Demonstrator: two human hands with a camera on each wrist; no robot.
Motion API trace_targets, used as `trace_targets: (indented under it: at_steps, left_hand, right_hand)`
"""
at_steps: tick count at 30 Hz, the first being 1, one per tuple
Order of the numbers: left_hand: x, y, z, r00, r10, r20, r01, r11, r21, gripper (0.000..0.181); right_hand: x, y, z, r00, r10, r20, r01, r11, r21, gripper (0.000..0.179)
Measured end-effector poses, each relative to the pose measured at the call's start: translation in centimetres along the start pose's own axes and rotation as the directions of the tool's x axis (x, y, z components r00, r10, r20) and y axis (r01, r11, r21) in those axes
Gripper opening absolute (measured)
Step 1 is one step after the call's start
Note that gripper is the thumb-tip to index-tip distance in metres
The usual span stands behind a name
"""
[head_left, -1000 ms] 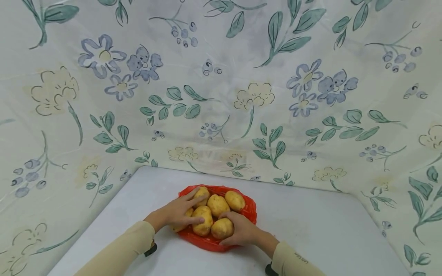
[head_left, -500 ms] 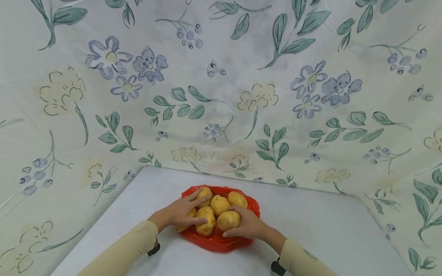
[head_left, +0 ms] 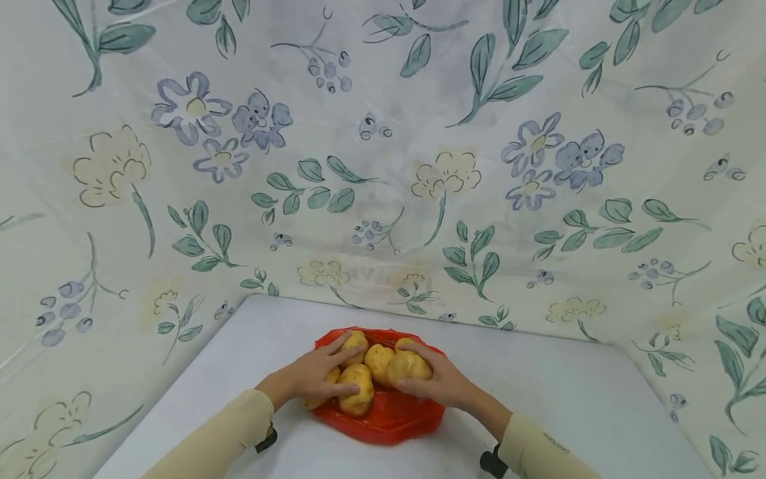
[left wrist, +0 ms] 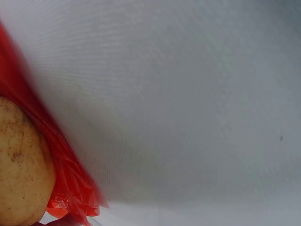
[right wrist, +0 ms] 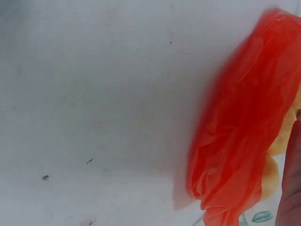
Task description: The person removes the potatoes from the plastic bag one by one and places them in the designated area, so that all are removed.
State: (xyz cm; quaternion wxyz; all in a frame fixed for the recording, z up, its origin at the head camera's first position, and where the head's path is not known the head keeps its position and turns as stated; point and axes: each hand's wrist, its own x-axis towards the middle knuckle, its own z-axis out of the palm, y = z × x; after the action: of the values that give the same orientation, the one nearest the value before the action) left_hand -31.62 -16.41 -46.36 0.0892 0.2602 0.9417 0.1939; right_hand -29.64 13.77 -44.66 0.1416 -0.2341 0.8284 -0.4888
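Several yellow potatoes lie on a spread red plastic bag (head_left: 395, 422) in the head view. My right hand (head_left: 447, 380) grips one potato (head_left: 409, 367) from its right side, with fingers over the top and thumb along the front. That potato partly covers another one (head_left: 407, 344) behind it. My left hand (head_left: 312, 376) rests on the left group with its fingers spread, fingertips on the rear potato (head_left: 356, 346) and thumb across the front one (head_left: 356, 394). The left wrist view has a speckled potato (left wrist: 21, 165) at its left edge. In the right wrist view a finger (right wrist: 292, 183) shows at the right.
The bag sits on a white table (head_left: 538, 399). Behind and beside the table hangs a floral-print sheet (head_left: 383, 199). A dark band (head_left: 493, 462) is on the right wrist, another (head_left: 266, 440) on the left. Small dark specks (right wrist: 45, 177) dot the tabletop.
My right hand has carried its potato from the front of the bag back and to the right, baring red plastic at the front. My left hand has stayed on the left potatoes.
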Motion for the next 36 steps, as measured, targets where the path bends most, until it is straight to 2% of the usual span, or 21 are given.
trace_targets:
  at_steps: [6, 9, 14, 19, 23, 30, 36]
  left_hand:
    - [-0.2, 0.0, 0.2, 1.0, -0.013, 0.003, 0.013, 1.0, -0.007, 0.084]
    - [-0.4, 0.1, 0.3, 1.0, -0.015, 0.002, 0.015, 1.0, -0.002, 0.084]
    - [-0.6, 0.3, 0.2, 1.0, -0.008, -0.015, 0.008, 1.0, -0.013, 0.082]
    - [-0.5, 0.4, 0.3, 1.0, -0.008, -0.016, 0.008, 1.0, -0.013, 0.081]
    - [-0.4, 0.3, 0.3, 1.0, -0.004, -0.02, 0.004, 1.0, -0.006, 0.082]
    - [-0.4, 0.2, 0.3, 1.0, -0.008, -0.012, 0.008, 1.0, -0.002, 0.082]
    - [-0.5, 0.5, 0.0, 1.0, -0.009, -0.014, 0.009, 1.0, 0.008, 0.083]
  right_hand:
    - [-0.4, -0.3, -0.4, 1.0, 0.017, -0.002, -0.016, 0.998, 0.068, 0.058]
    - [-0.5, -0.4, -0.4, 0.999, 0.024, -0.022, -0.022, 0.995, 0.101, 0.061]
    - [-0.5, -0.6, -0.7, 0.998, 0.015, -0.061, -0.011, 0.997, 0.071, 0.079]
    - [-0.5, -0.8, -1.6, 0.994, 0.047, -0.1, -0.041, 0.997, 0.059, 0.082]
    - [-0.5, -0.5, -2.4, 0.986, 0.07, -0.152, -0.062, 0.997, 0.056, 0.08]
    - [-0.7, 0.5, -3.6, 0.968, 0.061, -0.243, -0.056, 0.998, 0.026, 0.069]
    - [-0.5, 1.6, -5.2, 0.953, 0.128, -0.274, -0.107, 0.99, 0.09, 0.078]
